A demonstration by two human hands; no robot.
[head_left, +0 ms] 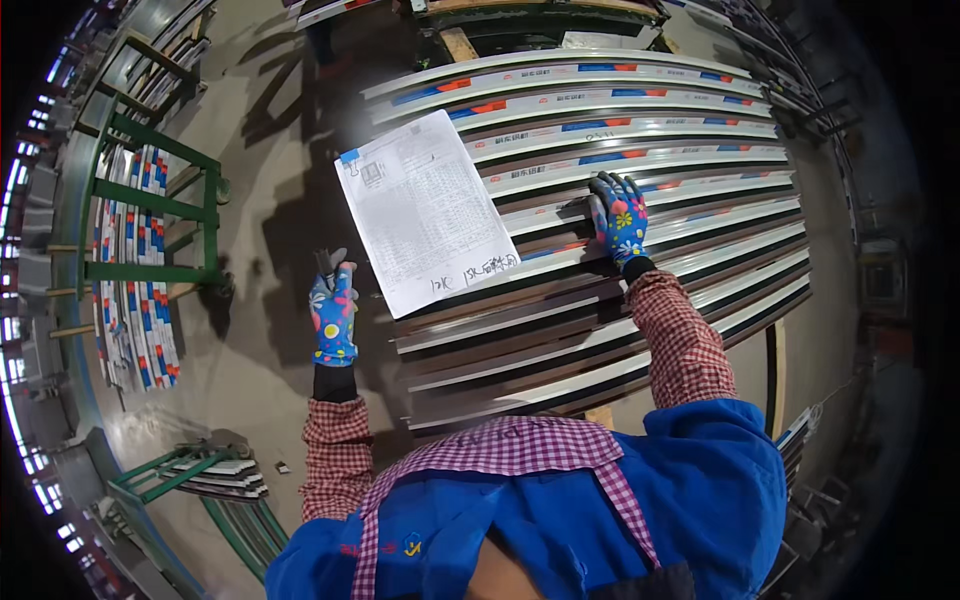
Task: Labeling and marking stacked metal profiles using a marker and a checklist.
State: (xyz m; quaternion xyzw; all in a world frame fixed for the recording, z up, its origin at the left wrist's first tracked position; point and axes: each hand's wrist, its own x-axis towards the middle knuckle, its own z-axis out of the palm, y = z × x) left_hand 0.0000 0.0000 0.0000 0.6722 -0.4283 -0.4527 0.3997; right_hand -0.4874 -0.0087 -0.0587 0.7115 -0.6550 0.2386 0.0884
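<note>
Long metal profiles [545, 217] lie side by side in front of the person, running crosswise; several of the farther ones bear white film with blue and red patches, while the nearer ones show brown and pale faces. The right hand [622, 218], in a blue flower-print glove, is on the middle of these profiles, fingers reaching away from the body; whether it grasps one or merely rests there, I cannot tell. A printed paper sheet [430, 215] with handwriting along its near edge lies aslant over their left part; a blue clip [350, 157] sits at its far left corner. The left hand [333, 312], gloved alike, is just beside the sheet's left edge, fingers bent; its grip cannot be made out. Red-checked sleeves [685, 335] cover both forearms, above a blue jacket [710, 470]; farther left, a green metal rack [150, 200] stands by film-wrapped profiles [155, 310].
</note>
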